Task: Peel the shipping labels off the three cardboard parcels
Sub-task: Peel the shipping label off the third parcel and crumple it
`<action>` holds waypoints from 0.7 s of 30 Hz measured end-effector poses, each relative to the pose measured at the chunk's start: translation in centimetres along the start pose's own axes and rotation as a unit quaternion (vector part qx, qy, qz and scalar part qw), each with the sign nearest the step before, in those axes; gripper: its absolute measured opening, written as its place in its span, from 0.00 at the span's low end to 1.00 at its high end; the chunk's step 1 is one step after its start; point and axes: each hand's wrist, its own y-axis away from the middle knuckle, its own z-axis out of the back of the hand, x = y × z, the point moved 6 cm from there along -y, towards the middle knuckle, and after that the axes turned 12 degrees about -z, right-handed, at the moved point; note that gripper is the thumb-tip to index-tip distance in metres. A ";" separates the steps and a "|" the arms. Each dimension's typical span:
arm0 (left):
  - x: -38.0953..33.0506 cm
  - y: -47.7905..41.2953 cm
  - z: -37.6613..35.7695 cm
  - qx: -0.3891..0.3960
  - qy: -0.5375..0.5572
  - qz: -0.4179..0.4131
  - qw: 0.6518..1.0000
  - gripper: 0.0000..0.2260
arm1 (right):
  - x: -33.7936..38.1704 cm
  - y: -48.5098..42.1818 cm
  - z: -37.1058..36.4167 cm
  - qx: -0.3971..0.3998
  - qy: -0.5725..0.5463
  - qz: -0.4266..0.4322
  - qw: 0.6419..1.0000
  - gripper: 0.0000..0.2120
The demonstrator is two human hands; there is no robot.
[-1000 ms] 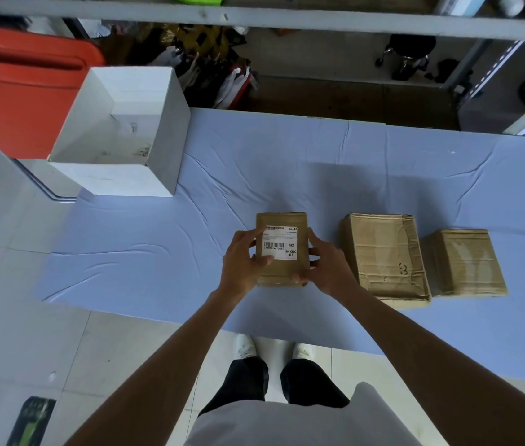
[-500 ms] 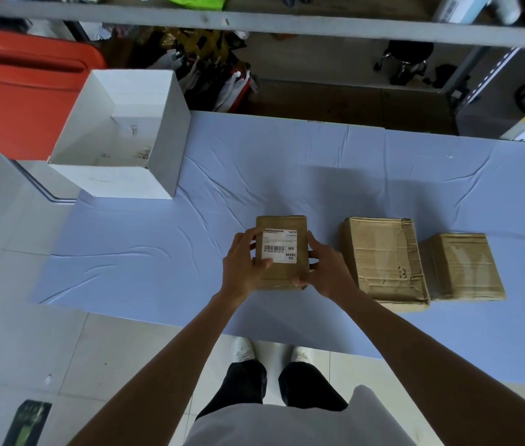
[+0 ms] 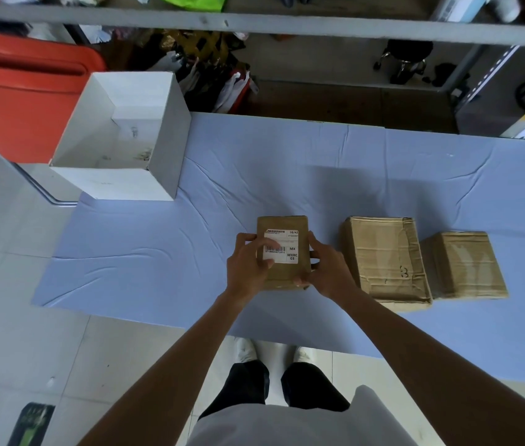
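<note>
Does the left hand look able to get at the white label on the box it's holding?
Probably yes: the left hand grips the parcel at its left, its thumb lies on the label, and nothing else covers it.

Open white box [image 3: 145, 162] at blue cloth's [image 3: 287, 175] far-left corner; red bin [image 3: 19, 91] behind; grey rail [image 3: 254, 22] overhead.

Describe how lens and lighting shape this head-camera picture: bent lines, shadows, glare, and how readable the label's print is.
Head view: the wide lens bows the grey rail; a soft shadow lies on the blue cloth beyond the middle parcel; the shipping label on the leftmost parcel is glare-free, "MX" and "MXRC 03" read clearly, finer lines blur.
</note>
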 end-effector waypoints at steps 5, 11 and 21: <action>0.4 -0.2 0.6 -0.006 0.040 0.001 0.999 0.23 | 0.0 0.0 0.0 0.005 0.002 -0.004 1.000 0.42; 0.5 -0.1 0.3 -0.001 0.042 0.006 0.999 0.24 | 0.2 0.2 0.1 0.002 0.003 -0.003 1.000 0.42; 0.4 -0.8 1.0 0.001 0.089 0.030 0.996 0.16 | 0.0 0.3 0.0 -0.002 0.011 -0.017 1.000 0.41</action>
